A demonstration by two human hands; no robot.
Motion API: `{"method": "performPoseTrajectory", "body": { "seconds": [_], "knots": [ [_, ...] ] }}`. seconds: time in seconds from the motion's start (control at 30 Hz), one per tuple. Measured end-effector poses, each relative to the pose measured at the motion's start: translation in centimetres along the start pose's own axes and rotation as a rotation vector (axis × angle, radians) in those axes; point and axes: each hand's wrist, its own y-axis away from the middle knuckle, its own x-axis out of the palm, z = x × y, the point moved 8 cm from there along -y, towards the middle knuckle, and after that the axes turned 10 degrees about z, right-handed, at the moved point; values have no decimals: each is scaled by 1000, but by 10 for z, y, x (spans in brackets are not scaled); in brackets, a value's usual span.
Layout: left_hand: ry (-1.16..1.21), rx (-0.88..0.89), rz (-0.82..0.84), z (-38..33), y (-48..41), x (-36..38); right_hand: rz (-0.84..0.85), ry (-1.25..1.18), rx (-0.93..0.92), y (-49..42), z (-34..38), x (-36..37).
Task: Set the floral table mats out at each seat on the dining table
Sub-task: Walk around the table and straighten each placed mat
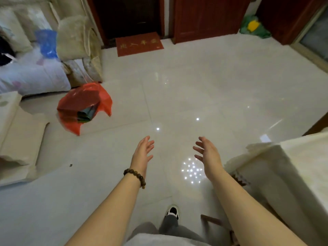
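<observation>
Both my hands are stretched out in front of me over the glossy tiled floor, palms turned toward each other, and neither holds anything. My left hand (143,152), with a dark bead bracelet on the wrist, has relaxed, straight fingers. My right hand (207,152) has its fingers spread and loose. The corner of the dining table (291,167), draped in a cream cloth, shows at the right edge, just right of my right forearm. No floral table mat is in view.
A red plastic bag (83,106) with dark contents lies on the floor at left, by a sofa (32,68) piled with cushions. A red doormat (139,43) lies before dark wooden doors. A wooden chair (218,226) stands beneath the table corner. Cream upholstered furniture (19,135) sits far left.
</observation>
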Motion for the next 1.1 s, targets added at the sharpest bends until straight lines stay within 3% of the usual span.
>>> {"method": "performPoseTrajectory", "body": {
  "seconds": [0.43, 0.77, 1.1],
  "knots": [
    [-145, -27, 237, -91, -232, 141, -265, -175, 8, -163, 92, -85],
    [-271, -50, 491, -183, -417, 270, -507, -314, -85, -294, 212, -139],
    [-420, -150, 747, -175, -500, 462, -790, -461, -70, -337, 236, -252]
  ]
}}
